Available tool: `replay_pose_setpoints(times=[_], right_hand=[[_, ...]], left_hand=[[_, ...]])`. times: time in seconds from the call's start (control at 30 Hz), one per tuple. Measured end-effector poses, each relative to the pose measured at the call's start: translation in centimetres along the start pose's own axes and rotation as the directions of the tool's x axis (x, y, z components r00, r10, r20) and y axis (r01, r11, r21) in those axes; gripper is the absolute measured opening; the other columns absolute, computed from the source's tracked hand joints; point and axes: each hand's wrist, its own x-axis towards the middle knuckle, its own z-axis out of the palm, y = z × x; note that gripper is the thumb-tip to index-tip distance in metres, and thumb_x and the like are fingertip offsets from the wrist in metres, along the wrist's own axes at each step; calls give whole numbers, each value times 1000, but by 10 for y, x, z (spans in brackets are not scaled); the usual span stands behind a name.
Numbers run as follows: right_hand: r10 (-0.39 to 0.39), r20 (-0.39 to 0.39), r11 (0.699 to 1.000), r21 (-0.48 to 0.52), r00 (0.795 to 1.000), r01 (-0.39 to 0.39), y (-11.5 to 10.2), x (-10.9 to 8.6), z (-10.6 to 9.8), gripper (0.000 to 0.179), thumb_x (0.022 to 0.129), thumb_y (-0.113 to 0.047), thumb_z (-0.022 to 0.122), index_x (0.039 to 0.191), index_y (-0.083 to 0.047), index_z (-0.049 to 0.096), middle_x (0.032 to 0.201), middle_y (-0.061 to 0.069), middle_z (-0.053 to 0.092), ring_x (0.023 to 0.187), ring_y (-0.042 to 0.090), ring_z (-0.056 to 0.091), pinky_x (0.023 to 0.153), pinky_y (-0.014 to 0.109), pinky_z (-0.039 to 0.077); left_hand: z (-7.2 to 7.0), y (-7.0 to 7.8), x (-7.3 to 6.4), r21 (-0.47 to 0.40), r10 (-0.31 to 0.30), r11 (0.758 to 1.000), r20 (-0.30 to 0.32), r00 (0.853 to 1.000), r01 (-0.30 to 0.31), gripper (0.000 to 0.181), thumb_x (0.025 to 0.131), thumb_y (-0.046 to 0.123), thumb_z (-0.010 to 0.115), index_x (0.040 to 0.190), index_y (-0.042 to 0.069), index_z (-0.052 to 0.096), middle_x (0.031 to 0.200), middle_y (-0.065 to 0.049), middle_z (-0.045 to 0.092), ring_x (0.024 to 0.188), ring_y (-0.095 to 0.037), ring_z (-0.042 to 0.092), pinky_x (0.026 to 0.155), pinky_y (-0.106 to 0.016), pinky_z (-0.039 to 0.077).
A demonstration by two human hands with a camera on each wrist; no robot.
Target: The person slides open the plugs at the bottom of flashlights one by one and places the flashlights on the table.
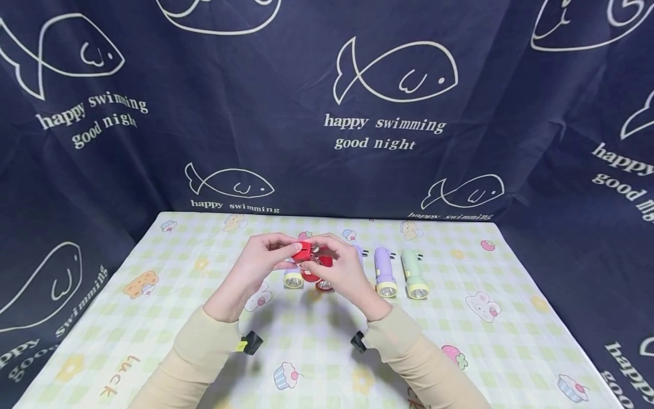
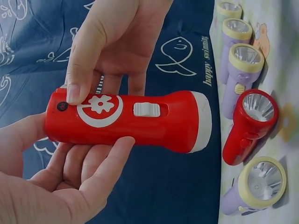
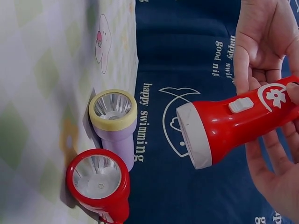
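Observation:
Both hands hold a red flashlight [image 2: 131, 119] above the table. It has a white ring round its lamp end, a white slide switch [image 3: 241, 105] and a white flower print. My left hand [image 1: 260, 258] grips the body from one side, its fingers curled underneath in the left wrist view. From the opposite side my right hand [image 1: 341, 264] pinches the body near the tail, thumb on the printed face. Behind the hands, a second red flashlight [image 2: 252, 121] stands beside a purple one [image 2: 261, 184] with a cream lamp ring.
Further right in the row are a purple flashlight [image 1: 385, 272] and a green one [image 1: 415, 275], both with prongs showing near the top. Another purple flashlight [image 2: 245, 63] is partly hidden by my right hand in the head view. A checked tablecloth [image 1: 168, 341] meets a dark fish-print curtain [image 1: 306, 125].

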Motion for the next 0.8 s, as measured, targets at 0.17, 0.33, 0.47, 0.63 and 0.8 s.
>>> replay_pose_setpoints(times=[0.17, 0.33, 0.47, 0.63, 0.8], right_hand=[[4, 21, 1000, -12, 1000, -4, -5, 0, -1, 34, 75, 6, 74, 108, 4, 65, 107, 17, 65, 90, 29, 64, 81, 49, 54], [-22, 22, 999, -34, 1000, 23, -5, 0, -1, 34, 75, 5, 74, 108, 4, 65, 106, 16, 66, 90, 28, 64, 79, 47, 55], [-56, 34, 998, -40, 998, 57, -5, 0, 0, 34, 75, 5, 74, 108, 5, 66, 104, 16, 66, 91, 25, 65, 79, 43, 56], [-69, 58, 997, -39, 996, 71, -5, 0, 1, 35, 75, 6, 74, 108, 7, 65, 105, 17, 66, 92, 25, 66, 79, 43, 56], [-58, 67, 997, -42, 996, 61, -3, 0, 1, 35, 74, 5, 75, 108, 6, 65, 106, 17, 65, 93, 26, 66, 80, 42, 56]], left_hand=[[2, 0, 0, 11, -9, 1000, -9, 1000, 9, 29, 85, 11, 70, 105, -9, 64, 87, -4, 66, 77, -14, 66, 75, -33, 58], [5, 1, -1, 19, -7, 1000, -15, 1000, 8, 27, 84, 11, 70, 103, -8, 64, 85, -3, 65, 76, -14, 66, 75, -34, 58], [6, 1, -2, 26, -6, 1000, -21, 1000, 7, 24, 83, 11, 71, 98, -5, 64, 84, -2, 65, 74, -13, 65, 74, -33, 58], [5, -1, -3, 31, -12, 999, -23, 1000, 12, 21, 82, 12, 72, 94, -3, 64, 82, -2, 63, 73, -13, 65, 70, -30, 58], [2, -2, -3, 47, -10, 999, -11, 1000, 10, 19, 82, 11, 72, 92, -3, 64, 82, -2, 64, 73, -13, 64, 69, -30, 58]])
